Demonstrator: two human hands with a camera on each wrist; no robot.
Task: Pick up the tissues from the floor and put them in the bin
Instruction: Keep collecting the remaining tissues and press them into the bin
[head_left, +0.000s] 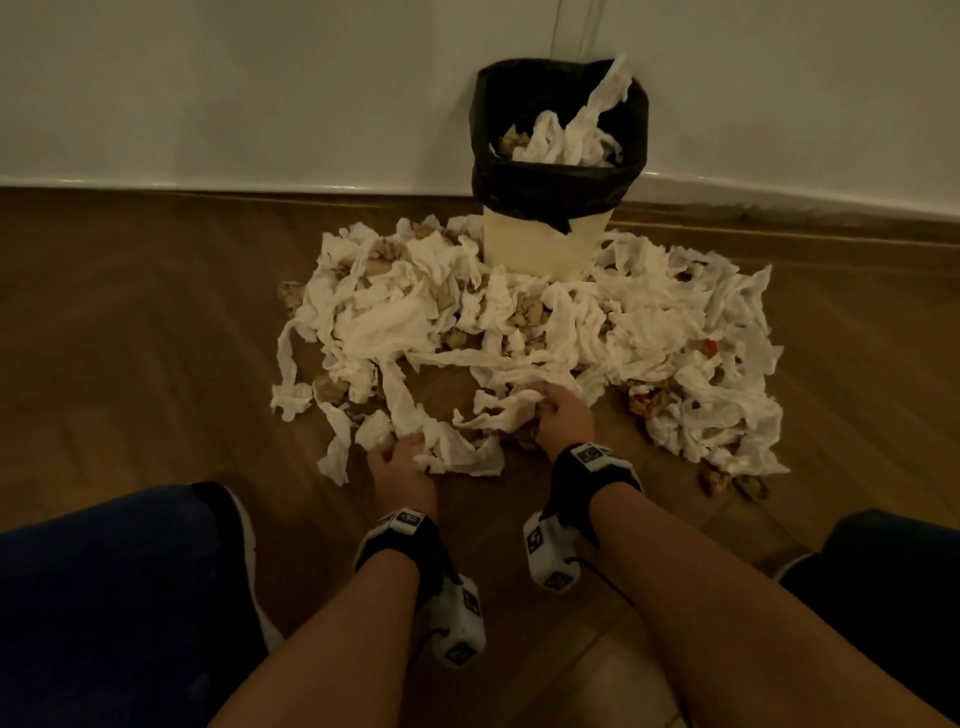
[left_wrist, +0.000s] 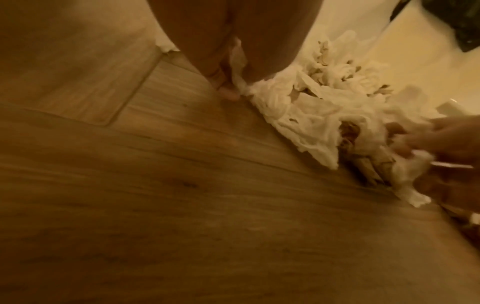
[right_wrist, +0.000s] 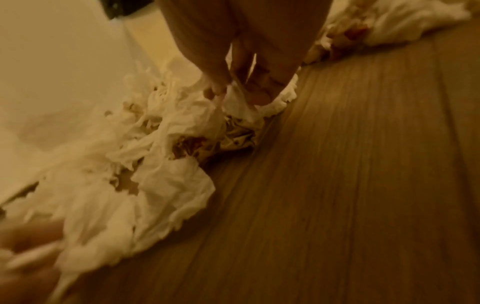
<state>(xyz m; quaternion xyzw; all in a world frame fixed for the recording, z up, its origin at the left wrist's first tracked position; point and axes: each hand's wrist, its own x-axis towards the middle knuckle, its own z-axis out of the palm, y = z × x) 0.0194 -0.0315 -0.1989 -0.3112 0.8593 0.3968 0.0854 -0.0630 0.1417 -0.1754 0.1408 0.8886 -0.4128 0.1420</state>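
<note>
A wide heap of white tissues (head_left: 519, 322), mixed with crumpled brown paper, lies on the wooden floor around the foot of a cream bin (head_left: 545, 244) lined with a black bag (head_left: 558, 176); some tissues sit inside it. At the heap's near edge my left hand (head_left: 400, 457) pinches a tissue strip (left_wrist: 265, 90), and its thumb and fingers (left_wrist: 228, 92) close on that strip in the left wrist view. My right hand (head_left: 563, 410) grips a bunch of tissues (right_wrist: 241, 102), its fingers (right_wrist: 215, 88) curled into them.
A white wall with a skirting board (head_left: 208, 179) runs behind the bin. Bare wooden floor (head_left: 130, 338) lies to the left and in front. My knees in dark trousers (head_left: 104, 597) flank both arms. Red-marked scraps (head_left: 709, 345) lie at the heap's right.
</note>
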